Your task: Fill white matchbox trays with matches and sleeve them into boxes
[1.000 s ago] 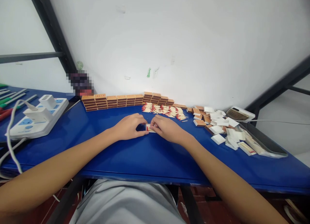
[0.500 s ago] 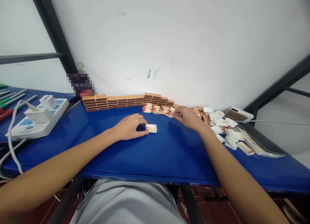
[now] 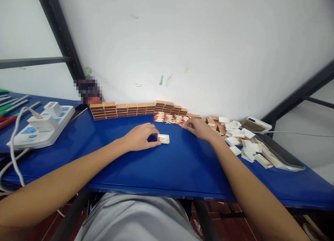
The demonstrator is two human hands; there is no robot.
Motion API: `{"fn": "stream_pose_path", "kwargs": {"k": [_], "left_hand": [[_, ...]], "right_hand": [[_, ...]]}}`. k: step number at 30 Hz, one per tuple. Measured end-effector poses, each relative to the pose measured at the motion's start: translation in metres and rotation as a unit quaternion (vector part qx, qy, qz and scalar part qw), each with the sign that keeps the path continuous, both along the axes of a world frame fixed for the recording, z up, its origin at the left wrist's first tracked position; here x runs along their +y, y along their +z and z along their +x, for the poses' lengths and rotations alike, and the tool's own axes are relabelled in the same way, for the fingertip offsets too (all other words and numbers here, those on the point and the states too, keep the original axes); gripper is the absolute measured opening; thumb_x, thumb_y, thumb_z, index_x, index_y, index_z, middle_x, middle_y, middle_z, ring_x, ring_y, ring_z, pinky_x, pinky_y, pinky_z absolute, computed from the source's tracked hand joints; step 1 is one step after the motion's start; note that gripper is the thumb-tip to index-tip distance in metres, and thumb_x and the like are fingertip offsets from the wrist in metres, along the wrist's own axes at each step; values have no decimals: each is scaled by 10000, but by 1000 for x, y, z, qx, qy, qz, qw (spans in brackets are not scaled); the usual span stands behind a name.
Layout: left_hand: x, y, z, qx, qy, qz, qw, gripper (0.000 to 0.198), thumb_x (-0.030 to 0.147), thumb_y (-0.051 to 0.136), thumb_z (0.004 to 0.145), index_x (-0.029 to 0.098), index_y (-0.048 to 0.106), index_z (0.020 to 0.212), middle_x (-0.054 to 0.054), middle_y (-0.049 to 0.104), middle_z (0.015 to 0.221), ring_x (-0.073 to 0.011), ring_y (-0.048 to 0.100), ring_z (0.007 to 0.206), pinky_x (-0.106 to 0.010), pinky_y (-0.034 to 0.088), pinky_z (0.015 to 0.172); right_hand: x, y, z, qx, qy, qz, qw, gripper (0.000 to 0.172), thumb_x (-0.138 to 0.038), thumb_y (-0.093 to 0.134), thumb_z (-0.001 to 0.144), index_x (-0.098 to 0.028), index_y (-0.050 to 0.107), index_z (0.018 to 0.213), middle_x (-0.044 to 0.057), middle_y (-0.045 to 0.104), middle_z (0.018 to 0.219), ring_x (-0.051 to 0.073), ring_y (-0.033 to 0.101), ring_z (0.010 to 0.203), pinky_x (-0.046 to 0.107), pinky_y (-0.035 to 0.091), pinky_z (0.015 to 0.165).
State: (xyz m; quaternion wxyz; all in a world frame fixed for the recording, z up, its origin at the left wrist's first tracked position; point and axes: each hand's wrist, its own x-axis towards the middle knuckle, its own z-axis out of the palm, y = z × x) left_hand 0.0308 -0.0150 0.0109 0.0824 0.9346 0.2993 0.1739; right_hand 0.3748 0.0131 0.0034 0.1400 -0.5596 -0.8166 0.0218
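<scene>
My left hand [image 3: 141, 137] grips the left end of a small white matchbox tray [image 3: 167, 140] between thumb and fingers. The tray lies flat on the blue table [image 3: 161, 168], and a few red-tipped matches show inside it. Over at the right edge of a heap of loose matches [image 3: 167, 118], my right hand [image 3: 199, 128] has its fingertips drawn together in a pinch. Whatever lies between those fingertips is too small to make out.
Stacked matchboxes [image 3: 121, 110] line the wall. On the right lie loose white trays [image 3: 236, 133], orange-brown sleeves [image 3: 211, 122], a phone [image 3: 257, 124] and a dark tray [image 3: 284, 150]. A power strip [image 3: 39, 136] with cables and some tools [image 3: 15, 105] occupy the left.
My right hand has shifted slightly left and toward me at the edge of the match heap. The left hand keeps hold of the tray in the same spot.
</scene>
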Motion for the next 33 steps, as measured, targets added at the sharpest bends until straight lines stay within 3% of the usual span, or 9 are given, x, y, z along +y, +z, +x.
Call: {"fn": "stream_pose_path", "kwargs": {"k": [6, 16, 33], "left_hand": [[0, 0, 0, 0, -1, 2, 1000, 326, 451, 719, 975, 178, 742, 1152, -80, 727, 1077, -253, 654, 1011, -373, 501, 861], [1, -1, -1, 1, 0, -1, 1000, 340, 466, 707, 977, 182, 739, 1162, -85, 727, 1080, -254, 652, 1007, -371, 499, 852], [0, 0, -1, -1, 0, 2, 1000, 316, 446, 717, 972, 186, 742, 1151, -90, 728, 1079, -258, 662, 1011, -358, 499, 853]], "right_hand": [[0, -1, -1, 3, 1, -8, 1000, 157, -116, 580, 919, -184, 649, 794, 58, 696, 789, 176, 588, 695, 271, 374, 649], [6, -8, -1, 18, -2, 12, 1000, 64, -188, 607, 958, -174, 660, 925, 88, 709, 906, 188, 599, 760, 270, 394, 687], [3, -5, -3, 15, 5, 11, 1000, 117, -202, 606, 966, -169, 683, 883, 90, 712, 905, 189, 606, 765, 274, 403, 702]]}}
